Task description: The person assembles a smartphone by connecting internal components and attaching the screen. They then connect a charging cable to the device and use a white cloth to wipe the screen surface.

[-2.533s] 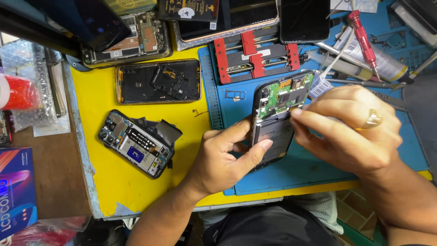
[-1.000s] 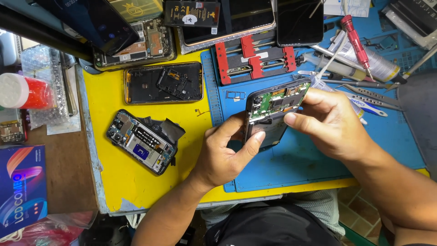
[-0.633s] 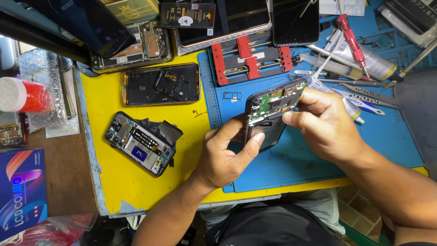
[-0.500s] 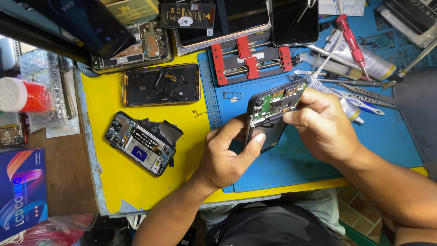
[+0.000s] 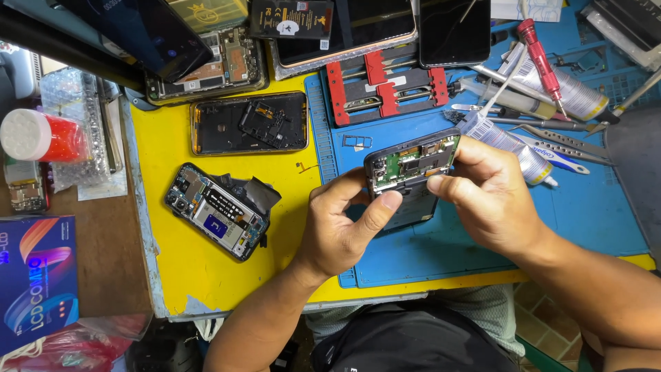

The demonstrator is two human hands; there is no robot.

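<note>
Left hand (image 5: 337, 231) clamped on the opened phone (image 5: 410, 176), thumb across its face, fingers behind. Right hand (image 5: 492, 200) pinches the phone's right edge, fingertips at the exposed green board. Phone held tilted above the blue mat (image 5: 585, 220), near the counter's front edge. Judged light and stiff but fragile: bare board and connectors, back off. Best gripped by the frame edges, off the board. Another stripped phone (image 5: 220, 210) lies left on the yellow mat (image 5: 172, 275); tools (image 5: 544, 62) toward the far right corner.

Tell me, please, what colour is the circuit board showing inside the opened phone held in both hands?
Green, on the opened phone, clearest in the head view.
</note>
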